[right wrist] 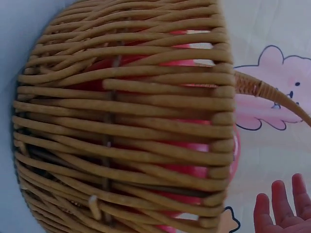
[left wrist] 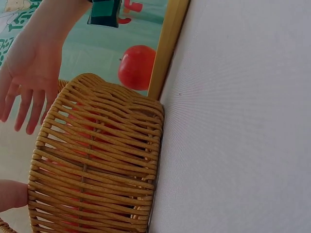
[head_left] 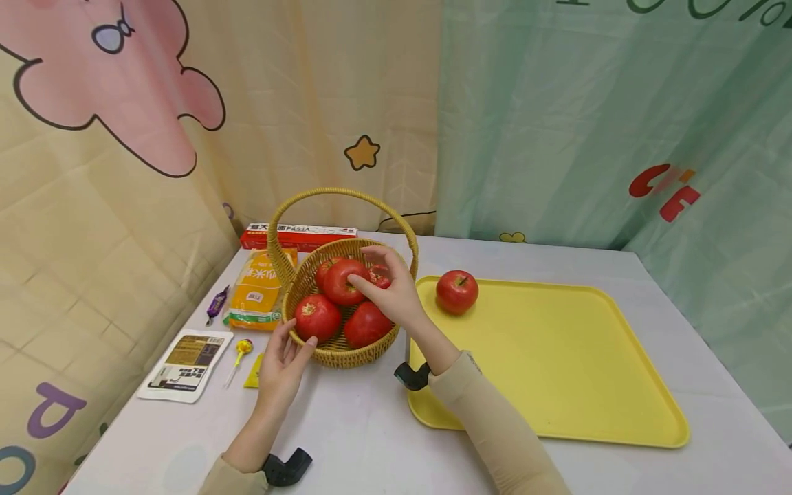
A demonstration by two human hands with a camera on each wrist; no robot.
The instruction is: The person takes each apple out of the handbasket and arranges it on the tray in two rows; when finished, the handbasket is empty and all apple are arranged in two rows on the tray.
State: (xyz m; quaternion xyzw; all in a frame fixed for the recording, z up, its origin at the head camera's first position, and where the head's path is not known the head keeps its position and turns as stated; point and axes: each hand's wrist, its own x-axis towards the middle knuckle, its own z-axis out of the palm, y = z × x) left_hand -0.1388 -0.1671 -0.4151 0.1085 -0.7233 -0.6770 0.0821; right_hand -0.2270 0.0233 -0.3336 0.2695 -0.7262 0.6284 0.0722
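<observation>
A flat white packet, a purple-wrapped sweet and an orange plastic bag. The left hand holds, with its fingers, a round tan wicker basket of red fruit, overlapping the bag. The right hand, fingers wide, hides some fruit; its forearm crosses a rectangular yellow tray bearing a red apple.

We have room over the yellow tray's right half; a red apple obstructs its far-left corner; an arched handle spans the wicker basket.

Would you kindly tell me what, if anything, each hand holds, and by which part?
The left hand holds the basket by its near-left rim; the right hand holds nothing.
</observation>
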